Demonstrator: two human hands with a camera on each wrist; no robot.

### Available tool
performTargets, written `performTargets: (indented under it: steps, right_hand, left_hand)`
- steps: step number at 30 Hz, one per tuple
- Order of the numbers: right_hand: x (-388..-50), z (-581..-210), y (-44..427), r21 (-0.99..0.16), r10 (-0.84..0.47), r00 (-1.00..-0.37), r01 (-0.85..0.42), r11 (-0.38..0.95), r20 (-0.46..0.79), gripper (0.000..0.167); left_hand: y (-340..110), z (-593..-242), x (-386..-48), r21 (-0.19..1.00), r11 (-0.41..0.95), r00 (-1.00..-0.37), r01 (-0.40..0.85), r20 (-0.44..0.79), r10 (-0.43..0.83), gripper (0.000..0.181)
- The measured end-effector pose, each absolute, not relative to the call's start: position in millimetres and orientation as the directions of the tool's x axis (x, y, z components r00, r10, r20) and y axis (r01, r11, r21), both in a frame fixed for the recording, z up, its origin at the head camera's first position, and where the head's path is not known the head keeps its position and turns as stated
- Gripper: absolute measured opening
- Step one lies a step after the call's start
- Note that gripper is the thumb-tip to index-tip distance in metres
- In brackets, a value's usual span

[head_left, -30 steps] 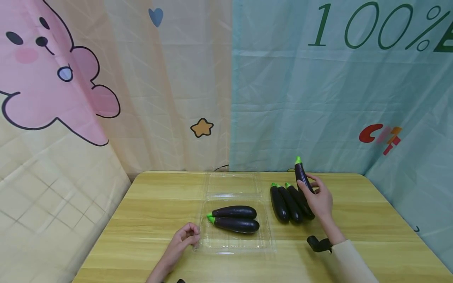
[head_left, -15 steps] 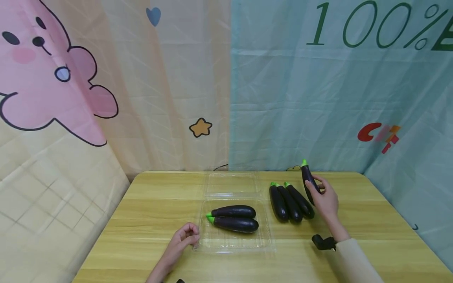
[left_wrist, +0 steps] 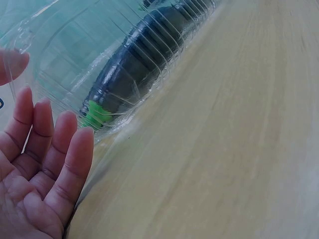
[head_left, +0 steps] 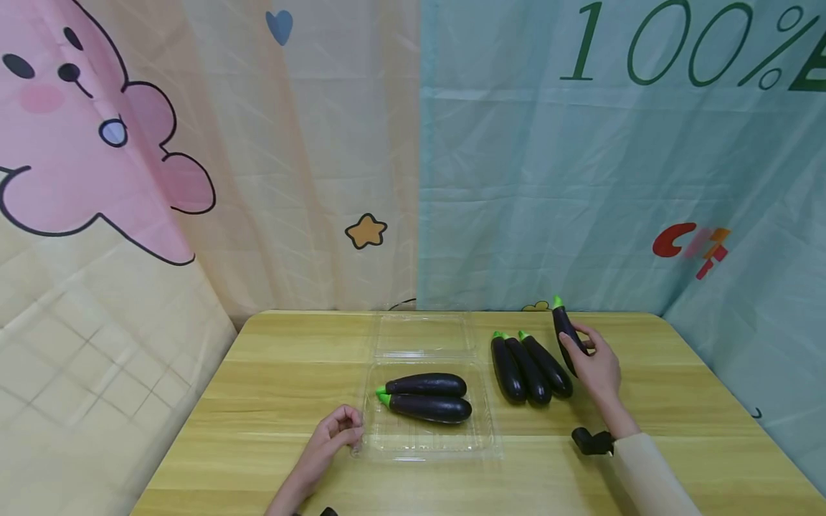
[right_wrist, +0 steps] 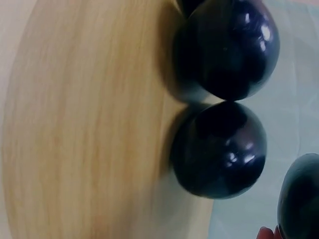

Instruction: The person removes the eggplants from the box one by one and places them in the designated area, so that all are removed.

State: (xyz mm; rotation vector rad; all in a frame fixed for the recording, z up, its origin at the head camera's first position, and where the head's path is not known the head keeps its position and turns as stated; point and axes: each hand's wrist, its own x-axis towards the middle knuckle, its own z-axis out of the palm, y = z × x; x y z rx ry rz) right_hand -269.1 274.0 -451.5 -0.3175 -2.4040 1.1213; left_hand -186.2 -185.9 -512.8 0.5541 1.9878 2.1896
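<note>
In the head view, a clear plastic clamshell container (head_left: pixel 432 444) lies unfolded on the table with two eggplants (head_left: pixel 429 408) side by side in its near half. My left hand (head_left: pixel 332 437) holds the container's left rim between thumb and fingers. Seen from the left wrist, the thumb (left_wrist: pixel 12 65) sits at the rim and the fingers are beside the ribbed wall. Over to the right, my right hand (head_left: pixel 596 365) grips another eggplant (head_left: pixel 568 333) with its green stem end pointing away. The right wrist view catches part of this held eggplant (right_wrist: pixel 301 199) at its lower right corner.
Several eggplants, three in a row (head_left: pixel 530 371), lie between the container and my right hand, stems toward the back. The container's lid half (head_left: pixel 422 335) extends toward the table's rear edge. Printed curtains (head_left: pixel 361 158) hang behind the wooden table (head_left: pixel 290 373).
My right hand has moved right with the held eggplant, away from the row of three, and slightly lower in view. My left hand stays at the container's rim.
</note>
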Motion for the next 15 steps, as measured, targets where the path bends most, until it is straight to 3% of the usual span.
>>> performTargets:
  steps: [15]
  right_hand:
    - [-269.9, -462.3, 286.1, -0.729, 0.349, -0.907, 0.071, 0.681, 0.237, 0.059]
  left_hand:
    - [-187.0, -513.9, -187.1, 0.98, -0.128, -0.916, 0.154, 0.19, 0.354, 0.023]
